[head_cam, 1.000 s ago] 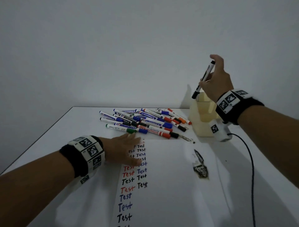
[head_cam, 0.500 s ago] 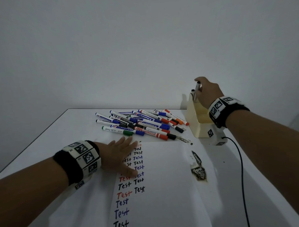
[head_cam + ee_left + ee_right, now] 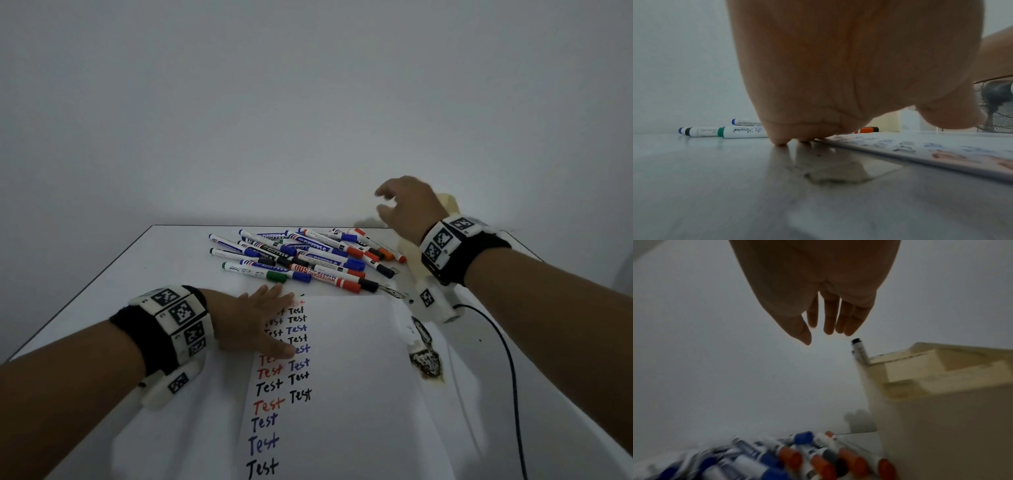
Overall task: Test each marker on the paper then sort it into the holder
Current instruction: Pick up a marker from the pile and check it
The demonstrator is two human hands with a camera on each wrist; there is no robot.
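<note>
A white paper (image 3: 352, 377) with rows of "Test" in black, red and blue lies before me. My left hand (image 3: 255, 323) rests flat on its left edge, fingers straight; the left wrist view shows its fingertips (image 3: 780, 141) touching the table. A pile of markers (image 3: 301, 260) lies beyond the paper. My right hand (image 3: 399, 207) hovers empty with relaxed fingers above the pile's right end, beside the cream holder (image 3: 931, 386). A black marker (image 3: 859, 352) stands in the holder's far compartment.
A dark stain (image 3: 424, 363) marks the paper's right side. A black cable (image 3: 507, 359) runs down the right of the table. The table's left edge (image 3: 82, 291) slants near my left arm. A fan (image 3: 996, 104) stands off to the right.
My right hand lowered the black marker into the holder, let go of it, and moved left toward the pile. The left hand has stayed on the paper.
</note>
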